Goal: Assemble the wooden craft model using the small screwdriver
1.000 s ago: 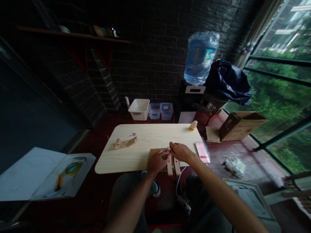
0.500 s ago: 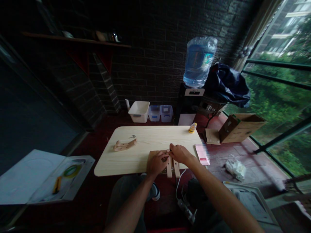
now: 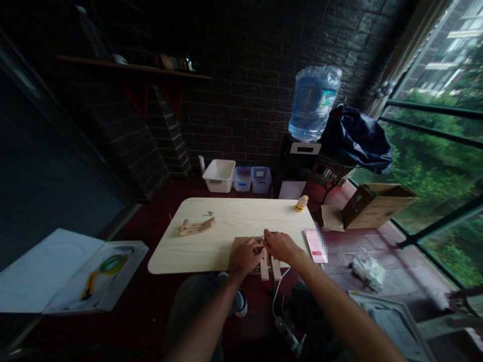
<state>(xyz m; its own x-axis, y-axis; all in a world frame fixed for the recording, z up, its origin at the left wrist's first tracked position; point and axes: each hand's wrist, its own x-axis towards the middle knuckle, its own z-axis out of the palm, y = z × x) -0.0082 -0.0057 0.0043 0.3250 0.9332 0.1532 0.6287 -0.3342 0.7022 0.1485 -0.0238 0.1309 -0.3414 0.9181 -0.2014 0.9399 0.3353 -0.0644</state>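
Both hands (image 3: 261, 251) hide whatever their fingertips grip above the wooden strips (image 3: 264, 268).

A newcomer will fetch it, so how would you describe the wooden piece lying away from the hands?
Find the pale table below the dark brick wall. Toward its left end lies a light-brown wooden piece, just nearer than some little dark bits. Unlike the straight wooden bars at the left hand and right hand, it lies untouched.

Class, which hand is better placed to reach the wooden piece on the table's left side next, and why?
Probably the left: the left hand is nearer that wooden piece, while the right hand would have to reach across it.
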